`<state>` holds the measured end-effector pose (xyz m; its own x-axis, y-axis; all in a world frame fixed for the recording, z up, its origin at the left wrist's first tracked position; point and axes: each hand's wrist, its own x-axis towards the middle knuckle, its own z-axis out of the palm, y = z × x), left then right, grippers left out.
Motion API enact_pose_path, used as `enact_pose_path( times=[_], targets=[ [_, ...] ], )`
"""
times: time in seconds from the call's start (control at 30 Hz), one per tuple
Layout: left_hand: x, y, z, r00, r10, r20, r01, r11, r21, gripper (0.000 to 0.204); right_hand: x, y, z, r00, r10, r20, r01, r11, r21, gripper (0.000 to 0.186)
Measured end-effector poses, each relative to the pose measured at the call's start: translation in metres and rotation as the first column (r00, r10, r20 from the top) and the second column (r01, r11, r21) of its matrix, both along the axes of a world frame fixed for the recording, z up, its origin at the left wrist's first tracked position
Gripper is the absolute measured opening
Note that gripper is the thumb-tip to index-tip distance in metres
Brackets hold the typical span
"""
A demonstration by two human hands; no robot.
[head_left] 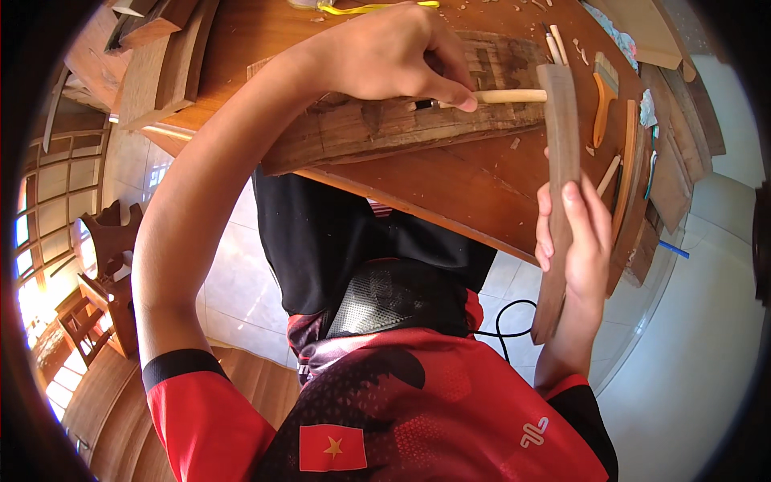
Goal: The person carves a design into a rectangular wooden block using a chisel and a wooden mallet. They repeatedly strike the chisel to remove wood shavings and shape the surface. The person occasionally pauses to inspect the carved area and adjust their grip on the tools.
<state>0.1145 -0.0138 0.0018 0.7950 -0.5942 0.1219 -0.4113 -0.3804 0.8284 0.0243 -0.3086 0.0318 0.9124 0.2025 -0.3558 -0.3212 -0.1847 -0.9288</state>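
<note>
L hand (393, 52): I see it closed round a chisel (506, 96) w/ pale wooden handle — fingers wrapped, thumb tip pressed on the handle. Blade end hidden under the fingers.
Chisel: lies roughly level across a carved wood plank (385, 128), handle end touching the mallet.
R hand (574, 233): clamped on a long flat wooden mallet (560, 145) — fingers curled over its near edge, held upright, top end against the chisel handle.
Plank: rests on a brown workbench (450, 185), carved recesses visible by the L hand.
Bench, R side: brush w/ orange handle (602, 100), spare pale-handled tools (556, 44), wood chips.
Floor: pale tiles, black cable (506, 321) near my R elbow.
</note>
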Motion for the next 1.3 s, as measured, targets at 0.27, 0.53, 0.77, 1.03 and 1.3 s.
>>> enact_pose_path(
  times=[0.27,0.53,0.77,1.03,1.3],
  targets=[
    [0.011,0.014,-0.002,0.990,-0.137,-0.017,0.137,0.991,0.001,0.026,0.001,-0.001,-0.003,0.999,-0.034,0.005,0.034,0.999,0.041,0.047],
    [0.005,0.013,0.003,0.994,-0.103,-0.031,0.100,0.992,-0.077,0.025,0.003,-0.001,0.001,0.986,-0.157,0.054,0.148,0.977,0.155,0.045],
    [0.008,0.015,0.003,0.991,-0.112,-0.068,0.113,0.994,0.010,0.024,0.004,0.005,0.000,0.995,-0.088,0.039,0.086,0.996,0.034,0.053],
    [0.008,0.017,0.009,0.991,-0.071,-0.110,0.068,0.997,-0.031,0.027,0.004,0.007,-0.001,0.996,-0.055,0.067,0.048,0.994,0.101,0.044],
    [0.002,0.005,0.000,0.999,0.030,-0.009,-0.031,0.995,-0.092,0.027,0.007,-0.008,0.001,0.994,-0.063,0.084,0.056,0.995,0.080,0.044]
  ],
)
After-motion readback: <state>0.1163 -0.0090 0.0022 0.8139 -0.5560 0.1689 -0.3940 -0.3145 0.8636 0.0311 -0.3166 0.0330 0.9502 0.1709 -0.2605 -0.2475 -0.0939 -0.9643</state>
